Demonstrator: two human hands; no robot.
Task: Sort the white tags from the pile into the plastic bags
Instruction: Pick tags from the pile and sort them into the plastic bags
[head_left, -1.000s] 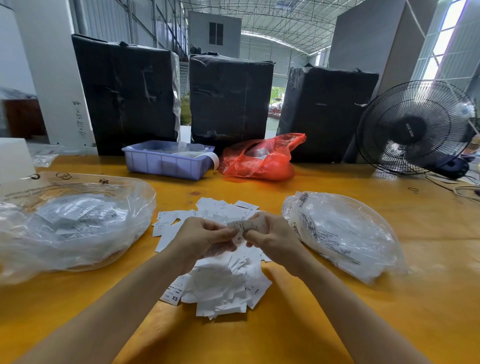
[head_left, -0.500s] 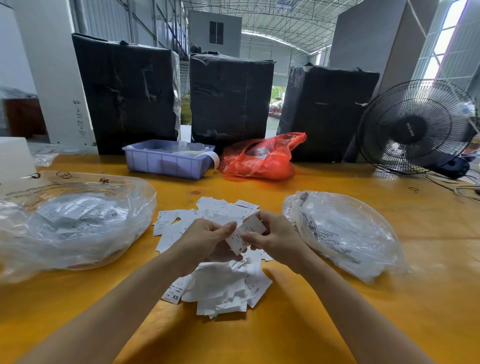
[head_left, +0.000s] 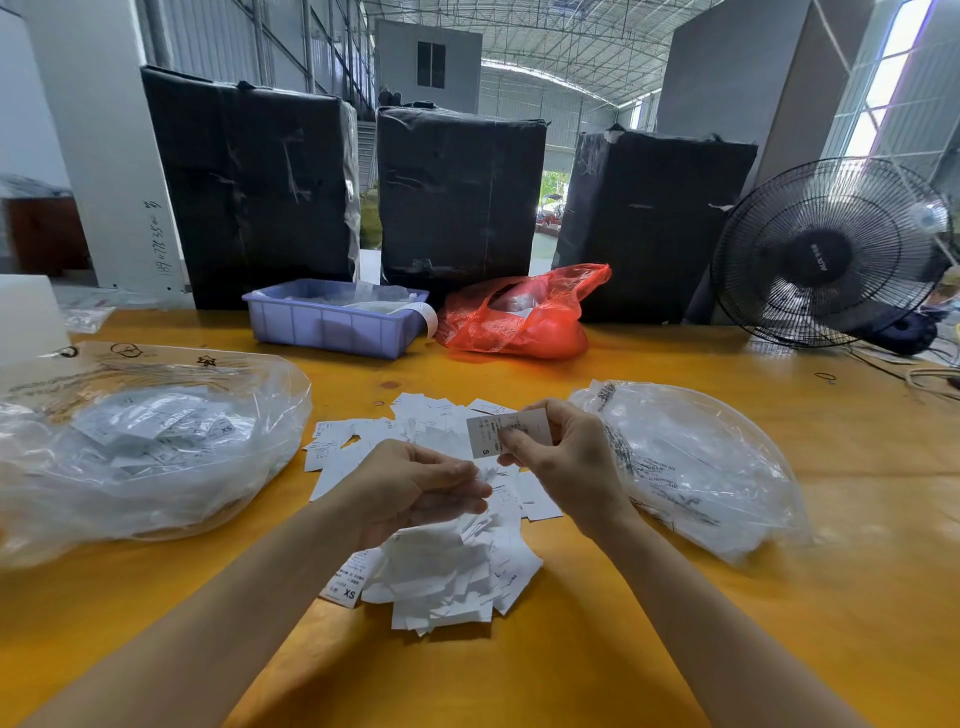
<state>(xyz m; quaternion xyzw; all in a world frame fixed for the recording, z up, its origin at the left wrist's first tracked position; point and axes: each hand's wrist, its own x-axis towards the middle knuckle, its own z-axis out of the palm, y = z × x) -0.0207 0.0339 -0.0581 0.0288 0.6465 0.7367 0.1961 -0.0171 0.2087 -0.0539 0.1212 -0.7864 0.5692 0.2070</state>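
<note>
The right hand (head_left: 563, 457), just right of the frame's centre, pinches a single white tag (head_left: 506, 430) between thumb and curled fingers, holding it by its right end so the printed face with an "S" shows clear above the pile. The left hand (head_left: 415, 488), at centre, hangs with fingers loosely curled and palm partly turned up; it appears to hold nothing, its fingertips just over the pile of tags (head_left: 447, 551) that spreads on the yellow table (head_left: 675, 649) from centre down toward lower centre. One tag at the pile's lower left edge reads "XS". A clear plastic bag with tags inside (head_left: 150, 441) lies at the left of the frame, well apart from a second clear bag (head_left: 696, 467) just right of the right hand. The tags look thin, light and slightly stiff, easy to bend and likely to cling together or slide off each other, so a fingertip pinch at one short end, peeling a single piece free, seems the safest hold.
</note>
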